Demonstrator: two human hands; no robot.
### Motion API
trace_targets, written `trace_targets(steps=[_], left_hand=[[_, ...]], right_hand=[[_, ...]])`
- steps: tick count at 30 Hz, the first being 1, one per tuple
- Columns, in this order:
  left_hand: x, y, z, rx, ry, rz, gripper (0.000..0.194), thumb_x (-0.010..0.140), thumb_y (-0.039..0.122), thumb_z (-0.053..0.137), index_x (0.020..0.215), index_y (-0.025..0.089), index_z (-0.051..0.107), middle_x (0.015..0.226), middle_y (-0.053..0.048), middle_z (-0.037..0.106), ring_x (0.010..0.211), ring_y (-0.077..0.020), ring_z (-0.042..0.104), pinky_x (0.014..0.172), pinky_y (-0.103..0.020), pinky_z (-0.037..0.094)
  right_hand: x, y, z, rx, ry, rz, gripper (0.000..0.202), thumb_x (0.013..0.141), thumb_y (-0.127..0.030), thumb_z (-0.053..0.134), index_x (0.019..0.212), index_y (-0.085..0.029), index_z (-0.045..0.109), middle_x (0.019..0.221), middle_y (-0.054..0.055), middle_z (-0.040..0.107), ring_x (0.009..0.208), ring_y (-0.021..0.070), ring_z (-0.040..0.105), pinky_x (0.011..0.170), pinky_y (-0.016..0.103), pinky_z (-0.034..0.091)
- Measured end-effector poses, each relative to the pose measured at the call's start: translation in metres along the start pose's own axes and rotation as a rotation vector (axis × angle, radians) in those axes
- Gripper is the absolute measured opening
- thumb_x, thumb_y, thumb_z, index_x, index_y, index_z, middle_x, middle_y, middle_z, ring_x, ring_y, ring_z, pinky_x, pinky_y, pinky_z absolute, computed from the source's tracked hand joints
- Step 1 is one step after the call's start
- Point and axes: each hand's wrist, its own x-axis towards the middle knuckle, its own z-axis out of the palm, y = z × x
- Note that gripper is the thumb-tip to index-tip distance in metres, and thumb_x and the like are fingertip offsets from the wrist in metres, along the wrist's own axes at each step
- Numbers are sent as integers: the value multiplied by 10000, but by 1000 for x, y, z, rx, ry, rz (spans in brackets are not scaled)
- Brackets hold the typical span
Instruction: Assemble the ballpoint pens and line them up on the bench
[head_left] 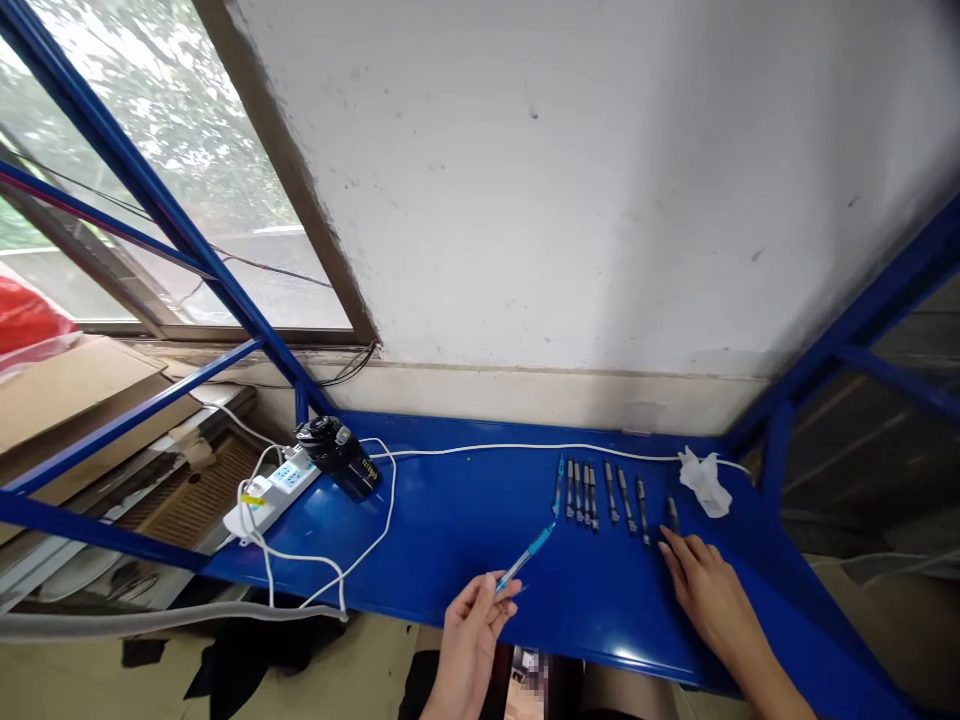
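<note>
A light-blue pen with a clear barrel is pinched in my left hand, tilted up and away over the front of the blue table. Its far end comes close to another blue pen lying on the table. To the right of that pen lie several black pens, roughly side by side. My right hand rests low at the right end of this row. Its fingers are closed at the near end of a black pen, whose lower part they hide.
The blue table stands against a white wall. A white power strip, a black bottle and looped white cable occupy its left side. Crumpled white tissue lies back right. Blue frame posts rise at both sides.
</note>
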Motion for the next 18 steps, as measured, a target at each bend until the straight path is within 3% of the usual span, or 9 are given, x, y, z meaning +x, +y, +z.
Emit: trace_targets(steps=[5, 9, 18], left_hand=[[-4, 4, 3, 9, -17, 13, 468, 836, 536, 913, 1084, 144, 856, 1085, -181, 841, 933, -230, 788, 943, -342, 605], [-7, 12, 5, 10, -3, 22, 471, 808, 536, 935, 1056, 143, 858, 1066, -178, 841, 904, -221, 781, 940, -341, 604], [-9, 15, 6, -87, -15, -56, 425, 810, 502, 944, 1059, 167, 865, 1122, -173, 831, 971, -238, 775, 944, -347, 605]], right_hand=[[14, -8, 22, -75, 34, 52, 581, 1111, -498, 338, 1582, -257, 577, 1374, 183, 687, 1169, 383, 665, 866, 528, 564], [22, -26, 33, 23, 85, 68, 621, 1123, -514, 327, 1620, -184, 499, 1553, 199, 612, 1387, 380, 604, 1052, 570, 529], [29, -45, 46, 263, 25, -17, 535, 1121, -381, 362, 1583, -157, 512, 1642, 183, 543, 1392, 340, 642, 1130, 524, 555]])
